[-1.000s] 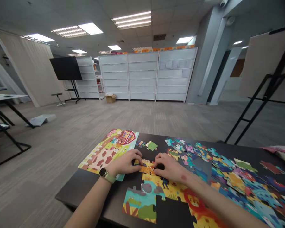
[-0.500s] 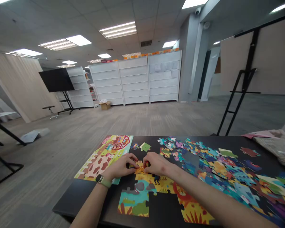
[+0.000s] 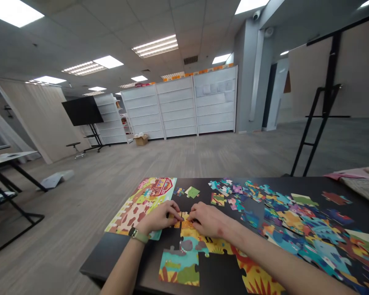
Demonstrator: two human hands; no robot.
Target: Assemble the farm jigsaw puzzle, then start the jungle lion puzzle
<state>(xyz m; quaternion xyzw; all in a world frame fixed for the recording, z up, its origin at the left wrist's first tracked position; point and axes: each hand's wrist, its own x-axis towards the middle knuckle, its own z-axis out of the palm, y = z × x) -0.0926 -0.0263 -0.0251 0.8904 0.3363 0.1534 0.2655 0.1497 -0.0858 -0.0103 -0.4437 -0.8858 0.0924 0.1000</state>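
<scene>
Left hand (image 3: 160, 217) and right hand (image 3: 208, 219) close together, curled fingertips pressing a flat orange puzzle piece (image 3: 184, 221) between them, glossy cardboard with knobbed edges, joined section (image 3: 187, 256) just below, loose pieces (image 3: 283, 213) scattered right.

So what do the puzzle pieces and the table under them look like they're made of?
The puzzle pieces look like printed cardboard with a slightly matte finish: flat, thin-edged, with bright cartoon colours and cut tabs. The orange piece, pressed between the left hand and right hand, looks the same. The table seems a dark laminate or painted board, smooth with a soft sheen.
</scene>
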